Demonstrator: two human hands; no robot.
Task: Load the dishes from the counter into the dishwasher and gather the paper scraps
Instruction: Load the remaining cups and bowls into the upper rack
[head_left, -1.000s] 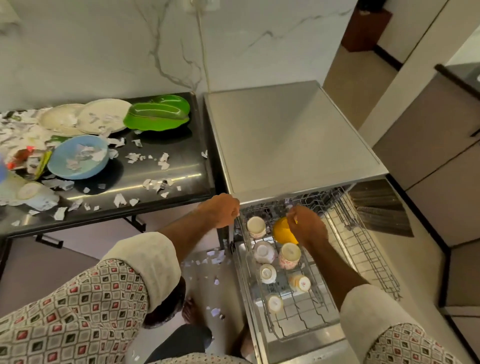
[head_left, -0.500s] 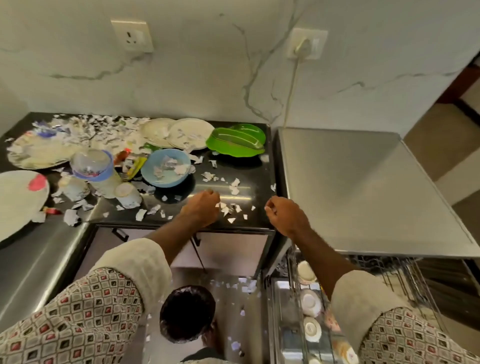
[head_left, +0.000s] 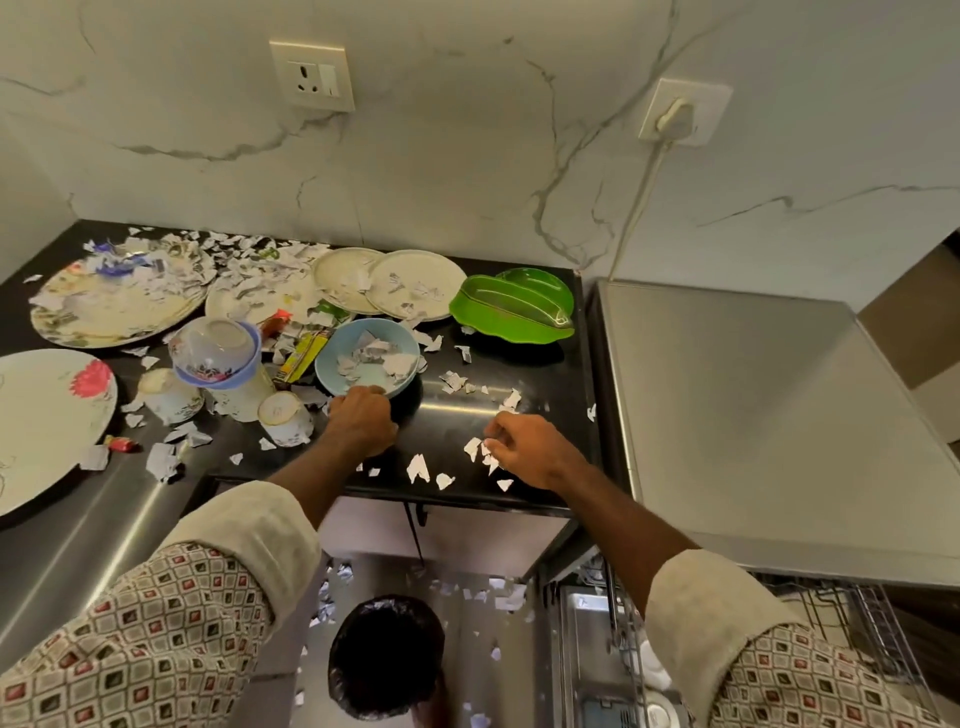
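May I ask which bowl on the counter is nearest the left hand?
The light blue bowl, its near rim at the left hand; the upturned floral bowl sits farther left.

Green dish (head_left: 511, 310) at upper centre; light blue bowl (head_left: 367, 358) mid-frame; black counter (head_left: 519, 374); checked red-and-cream sleeves (head_left: 140, 639) along the bottom.

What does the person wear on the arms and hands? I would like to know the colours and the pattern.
Both sleeves are printed with small squares in red, dark and cream tones. Each ends on the forearm in a wide, plain cream cuff. The left hand and the right hand are bare: no gloves, and no watch or ring shows.
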